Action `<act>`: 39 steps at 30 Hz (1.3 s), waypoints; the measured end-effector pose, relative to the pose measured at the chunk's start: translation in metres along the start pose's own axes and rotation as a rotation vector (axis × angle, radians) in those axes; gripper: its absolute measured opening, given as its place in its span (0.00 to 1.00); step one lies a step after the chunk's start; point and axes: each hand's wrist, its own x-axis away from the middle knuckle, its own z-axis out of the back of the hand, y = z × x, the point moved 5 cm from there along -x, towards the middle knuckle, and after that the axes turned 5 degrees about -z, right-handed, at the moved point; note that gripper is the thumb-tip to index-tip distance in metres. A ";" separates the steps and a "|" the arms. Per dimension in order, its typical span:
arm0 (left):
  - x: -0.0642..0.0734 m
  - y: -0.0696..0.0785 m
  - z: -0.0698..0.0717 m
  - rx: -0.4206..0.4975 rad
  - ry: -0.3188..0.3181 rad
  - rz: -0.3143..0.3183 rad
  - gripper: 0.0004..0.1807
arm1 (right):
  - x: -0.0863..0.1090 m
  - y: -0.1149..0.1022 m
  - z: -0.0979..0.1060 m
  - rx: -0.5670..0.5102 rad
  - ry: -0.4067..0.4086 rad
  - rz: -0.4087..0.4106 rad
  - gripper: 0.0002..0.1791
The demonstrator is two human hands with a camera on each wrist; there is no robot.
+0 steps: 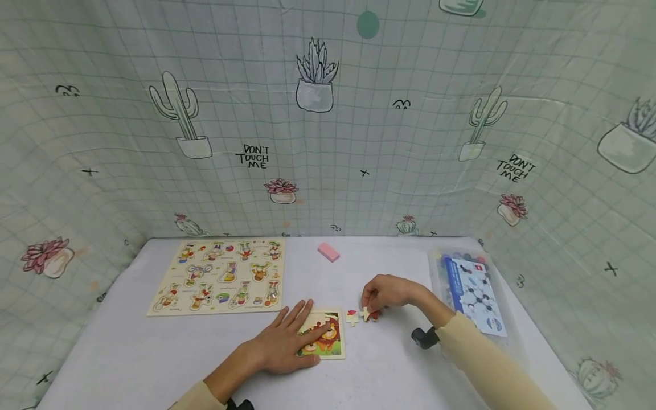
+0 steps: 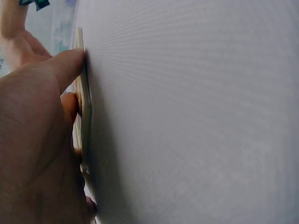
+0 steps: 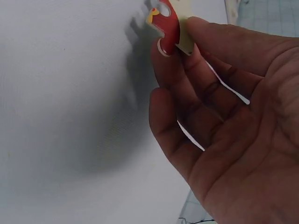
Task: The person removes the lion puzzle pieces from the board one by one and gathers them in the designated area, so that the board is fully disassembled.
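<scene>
With fingers spread, my left hand (image 1: 283, 343) lies flat over a small wooden jigsaw puzzle (image 1: 335, 347) with a lion picture. In the left wrist view its thumb rests along the edge of the puzzle board (image 2: 86, 126). My right hand (image 1: 390, 290) is just right of the puzzle, low over the table. Between thumb and fingers it pinches a red and cream puzzle piece (image 3: 172, 29), seen at the top of the right wrist view; the fingers hide part of it. A loose puzzle piece (image 1: 352, 316) with a red mark lies between the puzzle and that hand.
A large wooden peg board (image 1: 279, 267) with cartoon animals lies at the back left. A pink block (image 1: 328, 251) is near the back edge. At the right, beside the right forearm, stands a clear plastic box (image 1: 445, 296) with a blue and white label. Printed cloth hangs behind.
</scene>
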 end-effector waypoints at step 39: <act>0.000 0.002 0.001 -0.033 0.009 -0.010 0.37 | -0.010 0.009 -0.012 0.000 0.077 -0.069 0.05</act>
